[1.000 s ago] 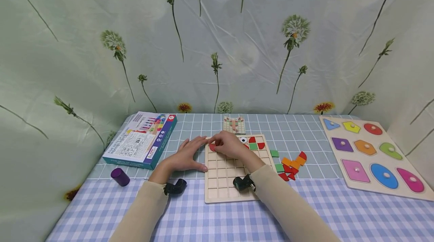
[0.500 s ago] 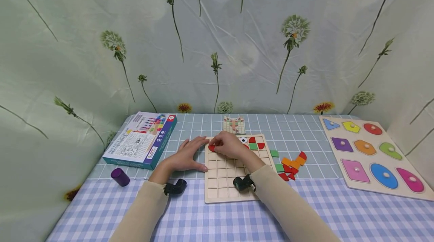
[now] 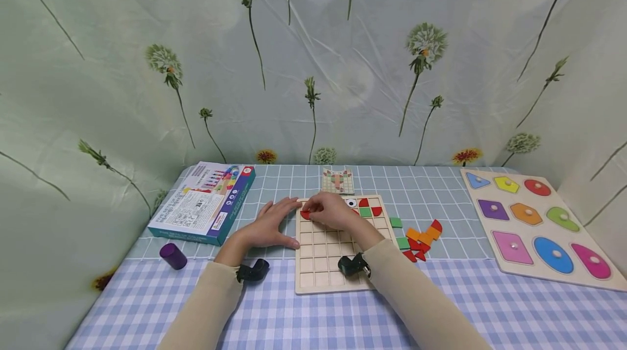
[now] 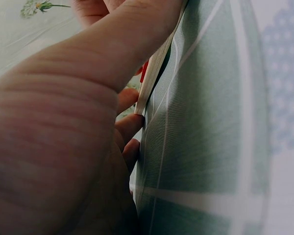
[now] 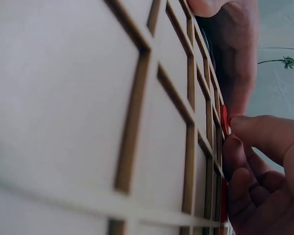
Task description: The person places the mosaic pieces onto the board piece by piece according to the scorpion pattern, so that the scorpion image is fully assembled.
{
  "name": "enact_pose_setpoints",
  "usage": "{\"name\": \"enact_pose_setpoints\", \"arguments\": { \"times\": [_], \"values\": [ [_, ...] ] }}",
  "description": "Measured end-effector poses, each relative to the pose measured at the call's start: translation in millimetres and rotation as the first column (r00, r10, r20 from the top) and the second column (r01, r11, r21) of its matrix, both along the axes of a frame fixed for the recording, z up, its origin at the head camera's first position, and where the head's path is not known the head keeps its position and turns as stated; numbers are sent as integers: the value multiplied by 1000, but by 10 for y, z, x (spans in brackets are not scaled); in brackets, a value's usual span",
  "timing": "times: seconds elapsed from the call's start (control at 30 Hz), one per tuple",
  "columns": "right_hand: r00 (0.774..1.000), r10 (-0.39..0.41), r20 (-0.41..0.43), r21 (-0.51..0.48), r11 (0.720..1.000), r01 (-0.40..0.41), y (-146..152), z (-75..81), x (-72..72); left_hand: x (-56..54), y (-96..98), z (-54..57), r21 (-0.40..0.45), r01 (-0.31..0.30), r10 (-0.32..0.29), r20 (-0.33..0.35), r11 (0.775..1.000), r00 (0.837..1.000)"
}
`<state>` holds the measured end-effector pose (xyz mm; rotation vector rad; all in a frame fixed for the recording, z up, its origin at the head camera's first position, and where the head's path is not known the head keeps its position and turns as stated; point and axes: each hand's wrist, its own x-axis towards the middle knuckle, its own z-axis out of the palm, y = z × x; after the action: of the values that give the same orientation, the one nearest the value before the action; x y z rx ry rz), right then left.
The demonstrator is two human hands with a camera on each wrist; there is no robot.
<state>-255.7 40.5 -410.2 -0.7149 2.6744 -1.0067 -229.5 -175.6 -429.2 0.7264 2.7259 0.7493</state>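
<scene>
A wooden grid board [image 3: 318, 252] lies on the table in the head view. At its top left cell my right hand [image 3: 333, 211] pinches a red quarter-circle tile [image 3: 305, 215] between thumb and fingers. The right wrist view shows the thumb against that red tile [image 5: 224, 120], low over the grid. My left hand [image 3: 269, 225] spreads along the board's left edge, its thumb at the side and fingertips at the upper corner. A white eye tile [image 3: 351, 203], a green square tile [image 3: 365, 212] and several red tiles fill cells of the upper rows; the right hand hides part of these rows.
Loose green, orange and red tiles [image 3: 425, 237] lie right of the board. Behind it stands a pattern card [image 3: 338, 181]. A boxed toy [image 3: 203, 203] and a purple cylinder [image 3: 173, 256] are on the left; a knobbed shape puzzle [image 3: 534, 230] is far right.
The red tile under my right fingertips has shifted very slightly at the top left cell. My left hand stays where it was.
</scene>
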Motion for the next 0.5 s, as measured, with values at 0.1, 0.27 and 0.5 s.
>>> {"name": "enact_pose_setpoints", "arguments": {
  "times": [0.1,0.27,0.5],
  "values": [
    [1000,2,3,-3,1000,-2,20,14,16,1,-3,-4,9,2,-2,0,1000,1000],
    [999,21,40,-69,997,-19,87,50,58,3,-7,-10,8,5,-5,2,1000,1000],
    [999,53,-1,-99,994,-53,227,72,138,-7,-1,-12,4,0,0,2,1000,1000]
  ]
}}
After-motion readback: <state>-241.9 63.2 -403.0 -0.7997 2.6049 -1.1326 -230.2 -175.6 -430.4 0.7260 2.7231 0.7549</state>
